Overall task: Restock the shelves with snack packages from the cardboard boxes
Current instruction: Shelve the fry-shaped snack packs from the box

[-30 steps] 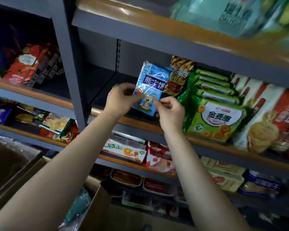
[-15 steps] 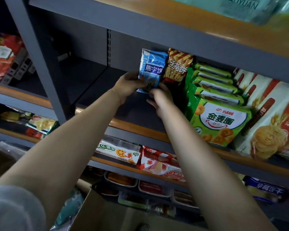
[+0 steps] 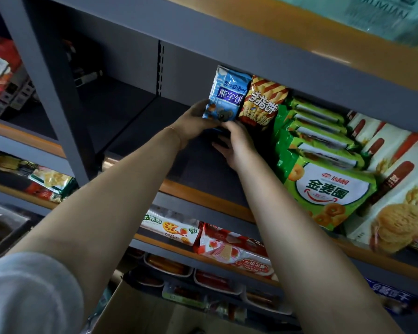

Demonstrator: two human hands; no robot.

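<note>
A blue snack packet with a cartoon bear [image 3: 228,95] stands upright deep on the grey shelf [image 3: 203,162], against a red-and-yellow striped snack packet [image 3: 262,102]. My left hand [image 3: 194,121] grips the blue packet's lower left edge. My right hand [image 3: 237,143] holds the packet's bottom from the front, fingers curled under it. The packet's base is hidden behind both hands. A cardboard box [image 3: 135,309] sits low in front of the shelving, its contents mostly out of sight.
Green ring-biscuit bags [image 3: 323,179] and white biscuit bags [image 3: 396,206] fill the shelf to the right. The shelf's left part is bare. A grey upright post [image 3: 56,92] divides bays. Lower shelves hold wafer packs [image 3: 229,249] and trays. The shelf above overhangs closely.
Both hands have carried the blue packet from the shelf's front edge to the back, standing it beside the striped packet. The view has closed in on the shelf.
</note>
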